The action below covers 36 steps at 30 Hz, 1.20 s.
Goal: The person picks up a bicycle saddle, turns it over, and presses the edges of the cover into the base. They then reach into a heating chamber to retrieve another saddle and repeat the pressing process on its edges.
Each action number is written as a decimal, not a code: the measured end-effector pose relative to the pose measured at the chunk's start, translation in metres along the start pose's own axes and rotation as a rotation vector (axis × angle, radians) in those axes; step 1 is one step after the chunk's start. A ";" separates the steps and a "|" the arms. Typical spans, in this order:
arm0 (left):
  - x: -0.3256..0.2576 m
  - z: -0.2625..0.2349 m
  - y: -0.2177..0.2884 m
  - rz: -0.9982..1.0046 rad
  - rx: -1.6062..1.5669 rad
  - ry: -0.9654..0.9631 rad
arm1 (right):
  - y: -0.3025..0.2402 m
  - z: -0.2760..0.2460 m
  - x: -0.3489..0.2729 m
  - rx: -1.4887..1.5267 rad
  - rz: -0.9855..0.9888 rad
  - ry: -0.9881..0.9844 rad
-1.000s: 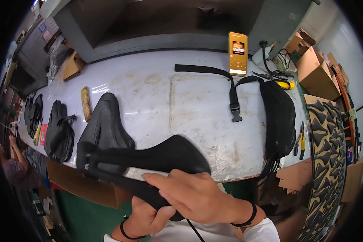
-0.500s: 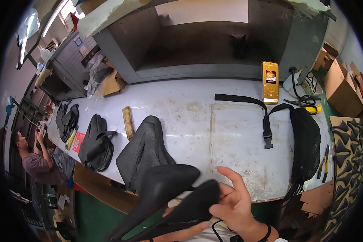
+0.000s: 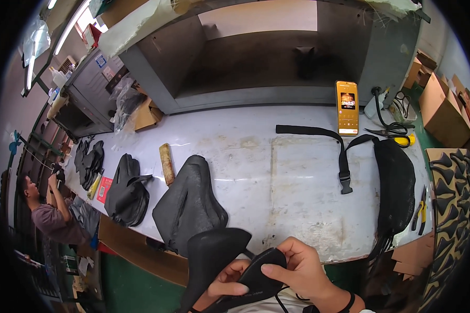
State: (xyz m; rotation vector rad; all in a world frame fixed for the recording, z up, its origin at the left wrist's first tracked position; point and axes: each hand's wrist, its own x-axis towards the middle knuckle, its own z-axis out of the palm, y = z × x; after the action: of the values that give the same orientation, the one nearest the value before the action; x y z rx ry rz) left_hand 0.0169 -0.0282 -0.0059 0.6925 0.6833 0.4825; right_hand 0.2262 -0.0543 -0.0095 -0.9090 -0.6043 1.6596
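Two bare hands hold a black saddle, split into two wings, above the near edge of the tabletop [image 3: 308,214]. The left hand [image 3: 228,284] grips the right wing from the inner side, its thumb pressed on the wing and its fingers curled in by the gap. The right hand [image 3: 303,271] has thumb and fingers pinching that wing's outer rim near its broad end.

The step seems to be working along this rim by touch. To do it well, I would let the left hand steady the wing while the right pinches close to the edge, in short, even bites, so that the surface lies smooth (the left wing overhangs nothing firm, so a loose hold could let the saddle twist).

Just beyond the saddle lies a stack of black saddle-shaped pieces [image 3: 190,198], and next to it a tan block [image 3: 166,164]. On the right is a black pouch [image 3: 394,188]; farther back, a lit phone [image 3: 347,112] stands before a grey metal booth [image 3: 235,96].
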 end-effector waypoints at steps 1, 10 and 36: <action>-0.003 0.006 0.003 -0.064 0.049 0.092 | 0.000 -0.002 0.000 -0.057 0.050 -0.047; -0.020 -0.003 0.000 -0.259 0.393 0.220 | -0.023 -0.006 0.004 -0.602 0.129 -0.128; 0.003 0.002 0.012 -0.267 0.499 -0.032 | -0.012 -0.015 -0.003 -0.122 0.252 -0.296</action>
State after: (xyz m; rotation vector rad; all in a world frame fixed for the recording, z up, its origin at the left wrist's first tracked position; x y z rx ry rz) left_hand 0.0184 -0.0187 0.0024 1.0554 0.8626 0.0489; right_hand 0.2459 -0.0551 -0.0080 -0.8585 -0.8255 2.0231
